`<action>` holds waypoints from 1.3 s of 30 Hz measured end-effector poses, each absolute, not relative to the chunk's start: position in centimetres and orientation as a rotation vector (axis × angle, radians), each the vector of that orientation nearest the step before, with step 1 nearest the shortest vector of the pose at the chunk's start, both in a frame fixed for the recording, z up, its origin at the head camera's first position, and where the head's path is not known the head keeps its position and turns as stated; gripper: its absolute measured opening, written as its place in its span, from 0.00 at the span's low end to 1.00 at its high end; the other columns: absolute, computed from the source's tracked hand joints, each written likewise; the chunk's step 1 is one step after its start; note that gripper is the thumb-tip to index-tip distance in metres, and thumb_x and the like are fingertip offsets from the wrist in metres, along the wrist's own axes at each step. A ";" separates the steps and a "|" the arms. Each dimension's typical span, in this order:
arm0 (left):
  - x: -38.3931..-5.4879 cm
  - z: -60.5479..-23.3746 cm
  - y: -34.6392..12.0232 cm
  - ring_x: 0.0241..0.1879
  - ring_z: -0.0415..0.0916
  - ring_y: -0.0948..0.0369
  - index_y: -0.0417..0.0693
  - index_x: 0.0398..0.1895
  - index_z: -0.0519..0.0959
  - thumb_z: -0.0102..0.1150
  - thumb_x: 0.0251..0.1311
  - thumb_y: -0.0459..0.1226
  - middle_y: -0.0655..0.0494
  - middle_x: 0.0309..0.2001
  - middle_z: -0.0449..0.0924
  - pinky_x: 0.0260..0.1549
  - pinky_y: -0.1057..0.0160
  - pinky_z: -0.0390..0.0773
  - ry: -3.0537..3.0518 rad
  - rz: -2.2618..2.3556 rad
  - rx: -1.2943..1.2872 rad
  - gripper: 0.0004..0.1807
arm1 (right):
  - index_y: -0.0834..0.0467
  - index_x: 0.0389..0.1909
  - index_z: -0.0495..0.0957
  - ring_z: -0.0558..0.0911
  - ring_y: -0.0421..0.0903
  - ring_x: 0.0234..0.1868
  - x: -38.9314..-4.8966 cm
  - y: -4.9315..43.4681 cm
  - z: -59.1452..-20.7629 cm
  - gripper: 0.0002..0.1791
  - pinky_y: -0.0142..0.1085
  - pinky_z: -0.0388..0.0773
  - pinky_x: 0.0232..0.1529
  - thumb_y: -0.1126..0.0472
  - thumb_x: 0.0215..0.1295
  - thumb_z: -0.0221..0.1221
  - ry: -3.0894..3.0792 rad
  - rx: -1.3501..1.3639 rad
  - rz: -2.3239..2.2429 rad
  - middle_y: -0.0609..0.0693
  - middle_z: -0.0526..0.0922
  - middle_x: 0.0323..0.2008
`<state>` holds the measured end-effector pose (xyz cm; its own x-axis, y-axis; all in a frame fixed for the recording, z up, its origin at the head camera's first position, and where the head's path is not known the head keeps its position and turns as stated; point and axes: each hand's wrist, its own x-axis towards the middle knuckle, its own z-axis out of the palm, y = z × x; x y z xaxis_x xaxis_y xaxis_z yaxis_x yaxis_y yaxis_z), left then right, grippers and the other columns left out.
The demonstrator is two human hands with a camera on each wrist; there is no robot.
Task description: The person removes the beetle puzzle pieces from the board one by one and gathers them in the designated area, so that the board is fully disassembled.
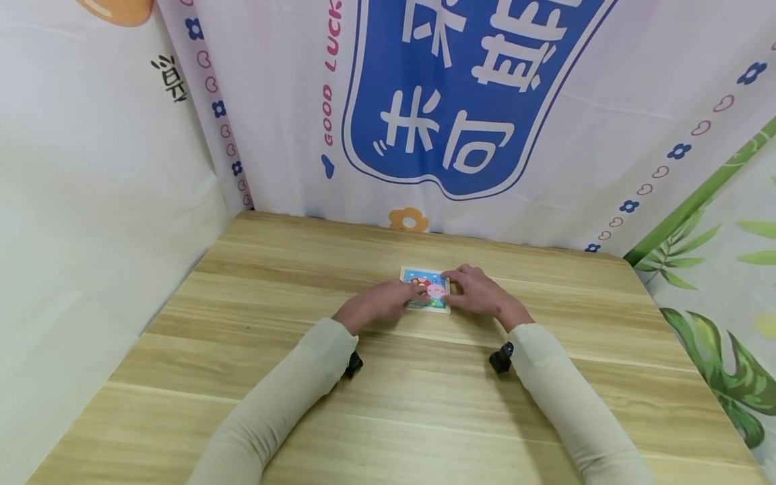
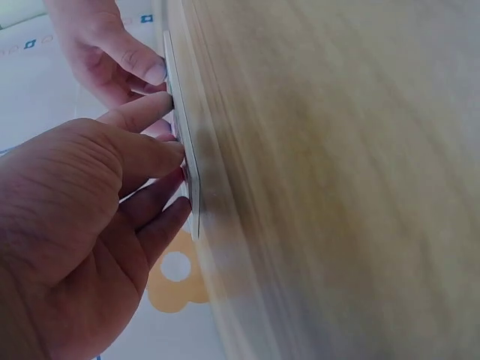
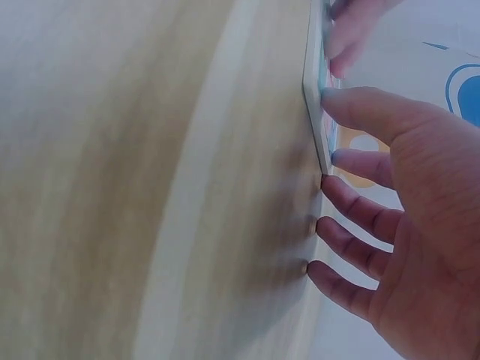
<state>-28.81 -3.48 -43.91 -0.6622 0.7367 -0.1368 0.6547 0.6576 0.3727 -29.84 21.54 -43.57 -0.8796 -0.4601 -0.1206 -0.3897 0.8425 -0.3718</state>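
A small flat picture board [image 1: 438, 303] lies on the wooden table, with a pale rim and a cartoon print of a pink round face, red shapes and blue sky. My left hand [image 1: 388, 301] reaches over its left side, thumb and fingertips touching the printed surface. The left wrist view shows those fingers [image 2: 154, 159] against the thin board, edge-on. On the right side, my right hand [image 1: 479, 291] rests its thumb and index finger on the board's border. Its other fingertips [image 3: 324, 225] touch the table beside the board. Part of the print is hidden under the left hand.
The wooden table [image 1: 424, 404] meets a white printed curtain [image 1: 291, 135] close behind the board. White fabric [image 1: 91, 202] hangs at the left, and leaf-patterned fabric [image 1: 727, 296] at the right. A black wrist device [image 1: 501, 358] sits under the right sleeve.
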 end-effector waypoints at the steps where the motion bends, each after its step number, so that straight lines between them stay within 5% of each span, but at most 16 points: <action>1: -28.8 -43.9 -3.5 0.70 0.66 0.60 0.58 0.73 0.73 0.47 0.77 0.26 0.59 0.76 0.63 0.56 0.65 0.73 2.599 0.421 1.115 0.28 | 0.57 0.74 0.70 0.70 0.58 0.63 -29.8 21.5 -43.5 0.34 0.56 0.68 0.64 0.47 0.72 0.63 2.816 -0.652 -0.505 0.61 0.71 0.65; 7: -29.1 -43.7 -3.6 0.61 0.74 0.59 0.60 0.69 0.77 0.48 0.77 0.26 0.60 0.73 0.67 0.42 0.66 0.72 2.620 0.402 1.132 0.25 | 0.57 0.74 0.69 0.68 0.59 0.65 -29.7 21.3 -43.3 0.35 0.58 0.66 0.66 0.47 0.72 0.63 2.809 -0.632 -0.511 0.61 0.70 0.66; 11: -29.3 -43.7 -3.6 0.65 0.72 0.59 0.61 0.67 0.79 0.50 0.76 0.27 0.61 0.72 0.70 0.53 0.64 0.73 2.634 0.398 1.133 0.25 | 0.57 0.75 0.69 0.68 0.59 0.65 -29.8 21.3 -43.3 0.35 0.58 0.65 0.66 0.47 0.72 0.63 2.801 -0.627 -0.518 0.61 0.70 0.66; 29: -29.5 -44.0 -3.7 0.60 0.73 0.61 0.61 0.66 0.79 0.50 0.73 0.25 0.62 0.72 0.69 0.52 0.63 0.70 2.611 0.497 1.076 0.27 | 0.60 0.67 0.72 0.72 0.59 0.59 -31.5 21.1 -42.4 0.32 0.57 0.69 0.61 0.51 0.68 0.68 2.713 -0.608 -0.564 0.63 0.75 0.59; 35: -29.6 -44.3 -3.9 0.72 0.65 0.56 0.60 0.70 0.75 0.54 0.77 0.37 0.60 0.75 0.63 0.47 0.61 0.69 2.567 0.477 1.131 0.21 | 0.60 0.65 0.73 0.73 0.58 0.57 -31.9 21.1 -42.2 0.30 0.54 0.70 0.61 0.51 0.67 0.69 2.676 -0.589 -0.593 0.62 0.75 0.56; 36: -29.6 -44.3 -4.0 0.76 0.55 0.55 0.60 0.70 0.74 0.54 0.77 0.37 0.59 0.75 0.62 0.49 0.61 0.68 2.562 0.477 1.130 0.21 | 0.60 0.64 0.74 0.74 0.57 0.56 -32.0 21.1 -42.2 0.30 0.53 0.71 0.60 0.52 0.66 0.69 2.674 -0.588 -0.598 0.61 0.75 0.56; 39: -29.4 -44.3 -4.1 0.76 0.54 0.55 0.58 0.70 0.74 0.54 0.77 0.35 0.57 0.75 0.62 0.50 0.60 0.69 2.548 0.511 1.134 0.22 | 0.61 0.62 0.75 0.74 0.55 0.53 -32.1 21.1 -42.3 0.27 0.51 0.71 0.58 0.53 0.68 0.69 2.675 -0.600 -0.609 0.59 0.76 0.52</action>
<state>-29.43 -4.06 -44.34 -0.6412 0.7563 -0.1299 0.6479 0.6242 0.4365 -32.14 21.13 -42.29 -0.8564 -0.4664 -0.2215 -0.3247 0.8200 -0.4714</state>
